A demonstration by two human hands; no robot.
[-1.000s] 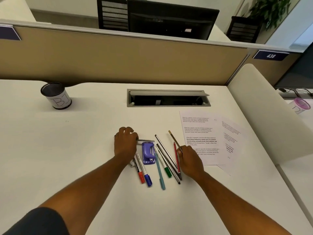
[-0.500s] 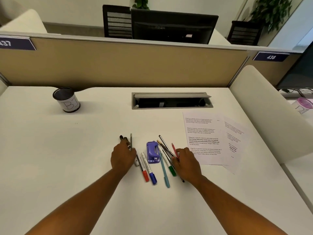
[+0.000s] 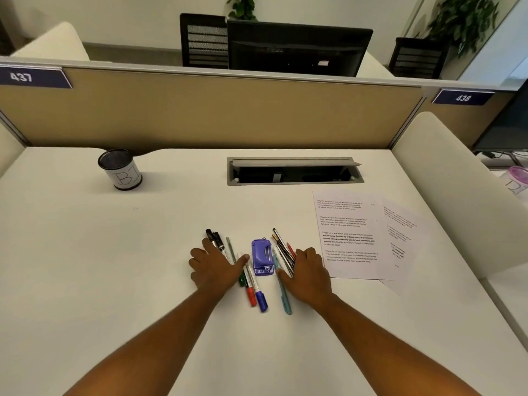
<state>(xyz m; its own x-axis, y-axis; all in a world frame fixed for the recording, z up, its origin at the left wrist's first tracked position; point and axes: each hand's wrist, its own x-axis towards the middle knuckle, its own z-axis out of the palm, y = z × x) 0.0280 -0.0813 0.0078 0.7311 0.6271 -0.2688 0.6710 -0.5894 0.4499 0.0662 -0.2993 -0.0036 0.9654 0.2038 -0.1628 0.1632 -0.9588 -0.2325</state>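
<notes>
Head view: both hands are down on the white desk (image 3: pixel 114 281), either side of a purple stapler (image 3: pixel 262 257).

The left hand (image 3: pixel 217 267) lies flat over a row of markers (image 3: pixel 255 294) – fingers fairly straight and spread, thumb stretched toward the stapler, pressing rather than gripping. Black caps stick out beyond its fingertips; red and blue caps stick out near the wrist.

The right hand (image 3: pixel 307 272) rests on a bundle of pencils (image 3: pixel 281 245), fingers bent over them, thumb beside a teal pen (image 3: pixel 284 292) – whether it grips them I cannot tell.

Printed papers (image 3: pixel 351 232) lie just right of that hand. A mesh cup (image 3: pixel 120 170) stands well apart, far left.
</notes>
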